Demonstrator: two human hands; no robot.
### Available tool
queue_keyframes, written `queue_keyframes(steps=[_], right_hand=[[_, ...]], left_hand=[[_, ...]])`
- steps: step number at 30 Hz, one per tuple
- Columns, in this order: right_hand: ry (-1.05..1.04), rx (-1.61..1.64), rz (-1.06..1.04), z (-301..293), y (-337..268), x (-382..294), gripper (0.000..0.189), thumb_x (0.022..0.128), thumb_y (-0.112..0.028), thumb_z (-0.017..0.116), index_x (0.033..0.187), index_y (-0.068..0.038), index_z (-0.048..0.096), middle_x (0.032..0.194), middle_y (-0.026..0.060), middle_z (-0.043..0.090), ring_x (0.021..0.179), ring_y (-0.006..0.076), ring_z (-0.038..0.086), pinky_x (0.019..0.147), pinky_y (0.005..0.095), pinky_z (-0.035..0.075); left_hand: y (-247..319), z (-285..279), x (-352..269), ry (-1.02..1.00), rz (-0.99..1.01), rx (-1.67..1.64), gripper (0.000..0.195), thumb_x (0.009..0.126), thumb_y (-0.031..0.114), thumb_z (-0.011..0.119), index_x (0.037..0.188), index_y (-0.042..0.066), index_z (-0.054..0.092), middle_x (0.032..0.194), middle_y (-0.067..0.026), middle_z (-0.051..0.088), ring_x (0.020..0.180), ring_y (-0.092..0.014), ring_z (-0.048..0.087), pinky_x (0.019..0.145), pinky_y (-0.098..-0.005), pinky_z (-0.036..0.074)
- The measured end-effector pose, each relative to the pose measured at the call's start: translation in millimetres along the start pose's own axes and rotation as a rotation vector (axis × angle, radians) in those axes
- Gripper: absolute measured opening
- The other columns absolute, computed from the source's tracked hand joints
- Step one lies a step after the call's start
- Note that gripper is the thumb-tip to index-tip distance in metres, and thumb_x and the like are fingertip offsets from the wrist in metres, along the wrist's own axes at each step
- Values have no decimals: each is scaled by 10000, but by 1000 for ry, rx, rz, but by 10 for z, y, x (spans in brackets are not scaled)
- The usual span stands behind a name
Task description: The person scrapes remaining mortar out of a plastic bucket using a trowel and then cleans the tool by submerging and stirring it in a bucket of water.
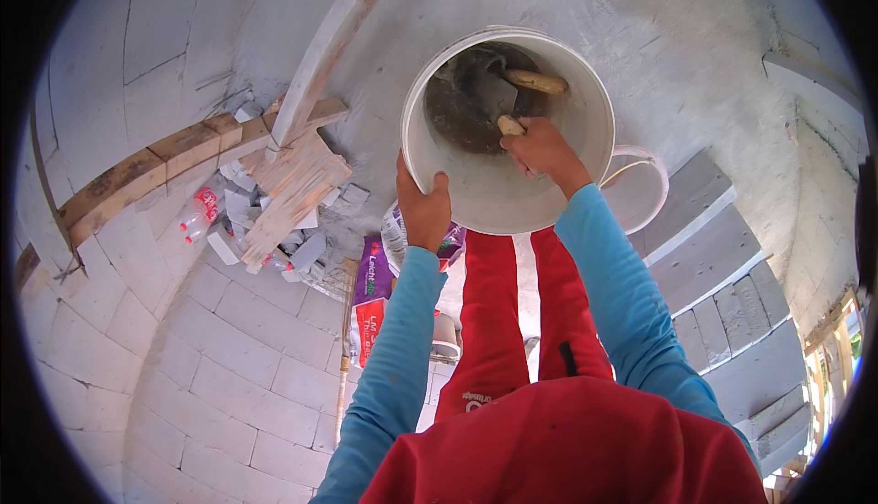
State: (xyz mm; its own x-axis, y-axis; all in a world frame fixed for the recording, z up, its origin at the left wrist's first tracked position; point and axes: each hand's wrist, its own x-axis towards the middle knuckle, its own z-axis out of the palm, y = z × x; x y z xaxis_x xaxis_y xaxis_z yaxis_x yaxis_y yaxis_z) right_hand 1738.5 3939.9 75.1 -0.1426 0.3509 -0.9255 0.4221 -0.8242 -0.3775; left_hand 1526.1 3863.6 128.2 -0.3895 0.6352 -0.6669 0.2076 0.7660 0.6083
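A large white plastic bucket [507,195] stands tilted before me, with wet dark grey material [466,120] at its bottom. My left hand [425,212] grips the bucket's near left rim, thumb on the inside. Inside the bucket, my right hand [542,153] is closed around the wooden handle [509,125] of a tool whose flat grey metal blade [499,94] lies at the material; its exact kind cannot be told. A second wooden handle [536,82] rests against the far right inner wall, and its lower end is hidden.
A second round pale container [638,192] sits right of the bucket, beside stacked grey blocks [706,250]. Left are a plywood piece [295,195], broken blocks [239,205], plastic bottles [200,214] and timber bracing [185,154]. Printed bags of dry mix [370,284] lie by my left forearm.
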Motion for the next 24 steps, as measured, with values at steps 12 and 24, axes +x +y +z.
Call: queue_keyframes(steps=[12,24], right_hand=[[22,-1279,-238,144,-72,612,265,930,-165,664,1134,-58,794,1235,208,735,1201,379,716,955,463,596],[393,-1103,-640,679,241,1067,429,991,-114,602,1419,-119,620,1505,256,501,1362,395,552,1106,523,490]], left_hand=[[-67,-46,54,-27,43,-60,724,868,-42,623,1564,4,429,1456,-217,591,1331,-348,603,1156,-429,448],[-299,-45,66,9,72,-71,771,852,-74,617,1587,22,402,1515,-230,514,1388,-377,552,1185,-452,433]])
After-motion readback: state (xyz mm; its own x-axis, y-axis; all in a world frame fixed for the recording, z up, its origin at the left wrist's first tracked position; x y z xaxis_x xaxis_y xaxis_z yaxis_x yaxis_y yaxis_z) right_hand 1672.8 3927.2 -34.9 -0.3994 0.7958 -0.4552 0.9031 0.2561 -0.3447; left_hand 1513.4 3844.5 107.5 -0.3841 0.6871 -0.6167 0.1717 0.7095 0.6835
